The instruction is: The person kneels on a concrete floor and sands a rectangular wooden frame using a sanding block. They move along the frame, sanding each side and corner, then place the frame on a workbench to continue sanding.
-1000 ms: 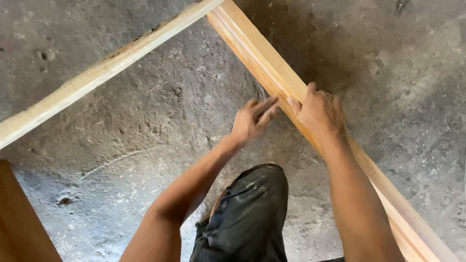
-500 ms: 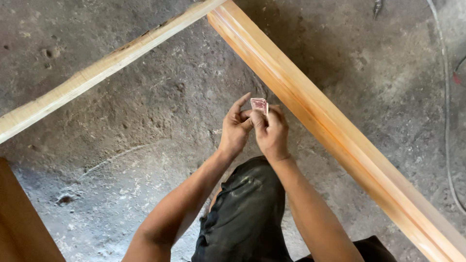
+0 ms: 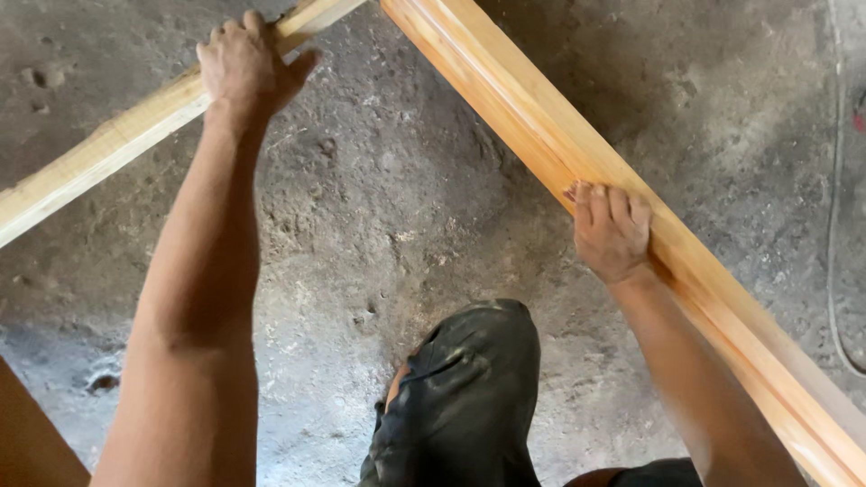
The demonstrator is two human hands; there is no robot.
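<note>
Since earlier, our hands separate | left hand [image 3: 242, 61] grip clasps pale plank [image 3: 108, 149], right hand [image 3: 612, 230] fingers curl over varnished beam [image 3: 541, 135], steadying both.

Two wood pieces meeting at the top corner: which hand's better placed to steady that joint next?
Probably left. The left hand grips the paler wooden strip right beside the corner where it meets the orange moulded beam. The right hand rests on that beam much farther down, away from the joint.
</note>
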